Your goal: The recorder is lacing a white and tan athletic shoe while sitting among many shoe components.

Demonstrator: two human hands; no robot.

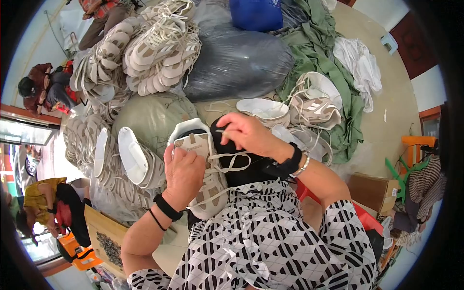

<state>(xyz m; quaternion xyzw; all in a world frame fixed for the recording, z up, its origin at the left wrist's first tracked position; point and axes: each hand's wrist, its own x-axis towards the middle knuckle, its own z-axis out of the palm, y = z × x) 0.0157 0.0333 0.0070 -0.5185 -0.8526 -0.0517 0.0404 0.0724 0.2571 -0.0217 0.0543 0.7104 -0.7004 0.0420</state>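
A beige and white lace-up sneaker (209, 199) rests on my lap with its toe toward me. My left hand (184, 170) is closed on the sneaker's side, beside the tongue (195, 141), its fingertips partly hidden. To the right of the shoe, my right hand (249, 137) is raised with fingers curled together. A thin pale bit, seemingly the end of the shoelace, shows at its fingertips. The pale shoelace (233, 169) trails from the eyelets in a loose loop over black cloth below that hand.
Stacked sneakers (162, 53) stand at the far left, with more shoes (137, 164) nearer. Several sneakers (314, 104) lie on green cloth (309, 53) at right. A dark plastic bag (237, 63) and blue bag (256, 13) sit beyond. Other people (46, 203) sit around.
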